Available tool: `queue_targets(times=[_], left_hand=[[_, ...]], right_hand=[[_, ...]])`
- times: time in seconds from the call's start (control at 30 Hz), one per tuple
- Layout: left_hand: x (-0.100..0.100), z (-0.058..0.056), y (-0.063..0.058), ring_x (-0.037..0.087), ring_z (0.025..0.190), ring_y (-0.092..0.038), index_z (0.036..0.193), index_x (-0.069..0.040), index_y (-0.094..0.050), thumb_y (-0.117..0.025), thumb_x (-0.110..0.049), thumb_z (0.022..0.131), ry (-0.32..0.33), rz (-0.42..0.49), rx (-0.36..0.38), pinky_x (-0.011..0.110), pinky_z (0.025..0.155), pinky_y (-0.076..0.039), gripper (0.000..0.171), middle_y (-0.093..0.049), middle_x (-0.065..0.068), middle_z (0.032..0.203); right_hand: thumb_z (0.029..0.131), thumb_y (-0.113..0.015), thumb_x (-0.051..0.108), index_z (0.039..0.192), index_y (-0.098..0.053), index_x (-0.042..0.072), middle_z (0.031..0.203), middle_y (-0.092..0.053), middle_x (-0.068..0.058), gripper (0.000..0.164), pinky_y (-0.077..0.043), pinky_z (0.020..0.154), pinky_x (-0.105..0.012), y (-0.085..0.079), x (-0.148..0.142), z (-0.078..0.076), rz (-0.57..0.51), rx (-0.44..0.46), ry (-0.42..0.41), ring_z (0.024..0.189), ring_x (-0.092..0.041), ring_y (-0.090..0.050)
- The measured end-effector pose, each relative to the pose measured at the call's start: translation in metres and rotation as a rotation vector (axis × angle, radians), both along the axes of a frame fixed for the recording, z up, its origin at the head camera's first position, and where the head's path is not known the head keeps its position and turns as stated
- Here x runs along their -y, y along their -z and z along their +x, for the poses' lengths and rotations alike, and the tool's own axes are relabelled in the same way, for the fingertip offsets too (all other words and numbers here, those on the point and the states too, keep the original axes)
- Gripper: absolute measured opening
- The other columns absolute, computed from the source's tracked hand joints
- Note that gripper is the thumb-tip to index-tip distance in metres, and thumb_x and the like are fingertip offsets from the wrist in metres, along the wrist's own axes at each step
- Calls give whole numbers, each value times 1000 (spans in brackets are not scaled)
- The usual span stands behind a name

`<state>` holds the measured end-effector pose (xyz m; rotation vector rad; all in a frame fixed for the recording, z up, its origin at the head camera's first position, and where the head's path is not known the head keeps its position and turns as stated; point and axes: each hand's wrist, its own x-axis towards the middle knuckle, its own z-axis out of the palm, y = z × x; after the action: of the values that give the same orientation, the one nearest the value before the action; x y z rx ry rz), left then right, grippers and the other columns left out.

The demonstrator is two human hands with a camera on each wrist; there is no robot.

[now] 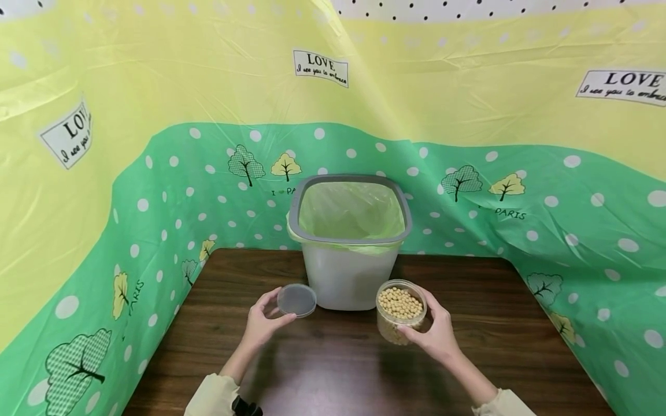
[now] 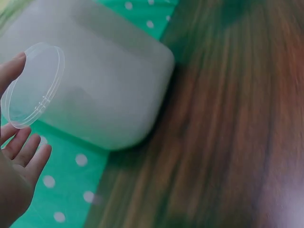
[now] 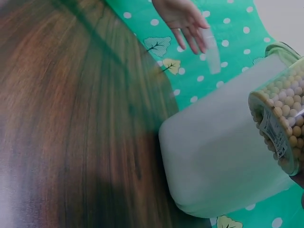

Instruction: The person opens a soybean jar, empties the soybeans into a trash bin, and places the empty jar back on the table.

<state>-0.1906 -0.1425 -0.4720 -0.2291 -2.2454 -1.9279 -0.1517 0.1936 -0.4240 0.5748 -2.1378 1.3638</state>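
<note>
A round clear lid [image 1: 296, 300] is held at its edge between the thumb and fingers of my left hand [image 1: 262, 320], left of the bin's base. The left wrist view shows the same see-through lid [image 2: 35, 85] with a thin raised rim. My right hand [image 1: 437, 332] grips a clear round jar [image 1: 395, 332] from its right side. Pale yellow soybeans [image 1: 399, 303] fill it almost to the open top. In the right wrist view the jar's underside bears a printed label [image 3: 274, 133]. Both hands are raised above the table, in front of the bin.
A light grey bin [image 1: 348, 277] with a darker grey rim [image 1: 293, 211] stands at the table's back, lined with a pale green bag [image 1: 351, 208]. The dark wooden table [image 1: 333, 370] is bordered by a green and yellow patterned plastic sheet [image 1: 468, 127].
</note>
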Motion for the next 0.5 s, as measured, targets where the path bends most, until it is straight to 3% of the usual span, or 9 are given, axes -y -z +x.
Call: queue_targets(times=[0.2,0.37,0.5], left_hand=[[20,-14,46,34,112,-51,125,5,-49,-80,-11,68,-21,-94,61,39,90,-45,68,-53,19,121],[31,-15,66,37,111,-51,125,9,-47,-81,-16,67,-4,-195,128,39,89,-45,72,-52,24,120],[37,-15,82,39,109,-52,125,11,-46,-81,-12,66,50,-181,180,40,86,-47,72,-51,28,120]], right_hand=[[54,-73,-10,116,-47,-17,105,-54,-33,67,-40,80,-8,1,-3,3,-12,-4,-19,99,-5,-53],[55,-73,-11,118,-47,-16,105,-53,-34,68,-40,80,-8,14,-9,-1,-32,0,-33,99,-5,-53],[54,-74,-10,121,-48,-11,108,-54,-30,72,-40,80,-8,32,-17,-8,-53,17,-24,101,-3,-53]])
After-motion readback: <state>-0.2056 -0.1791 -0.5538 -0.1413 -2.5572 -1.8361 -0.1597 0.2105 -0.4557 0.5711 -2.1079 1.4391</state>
